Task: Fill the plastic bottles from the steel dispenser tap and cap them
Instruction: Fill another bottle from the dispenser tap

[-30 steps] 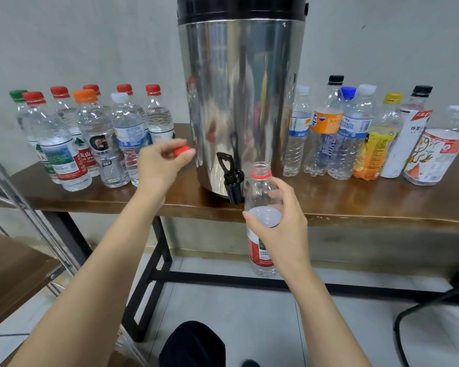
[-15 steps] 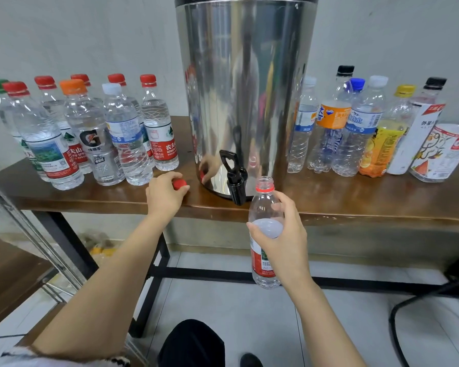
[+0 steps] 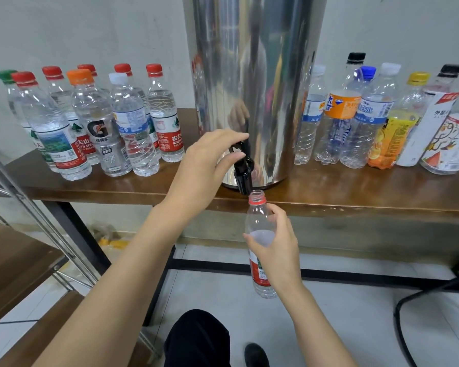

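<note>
The steel dispenser [image 3: 252,83] stands on the wooden table [image 3: 355,192], its black tap [image 3: 243,172] at the front edge. My left hand [image 3: 210,160] pinches the tap's lever between thumb and fingers. My right hand [image 3: 274,250] grips an uncapped clear bottle with a red label [image 3: 259,223], held upright below the table edge with its open neck just under the spout. No stream of water is visible. The bottle's red cap is not in sight.
Several capped clear bottles [image 3: 96,123] stand left of the dispenser, several empty mixed bottles [image 3: 368,115] on its right. A metal rack with wooden shelves [image 3: 19,260] is at my left. A black chair leg [image 3: 419,298] sits on the tiled floor, lower right.
My left hand left the red cap near the table's front edge and rose to take the tap lever. My right hand brought the bottle's neck under the spout.
</note>
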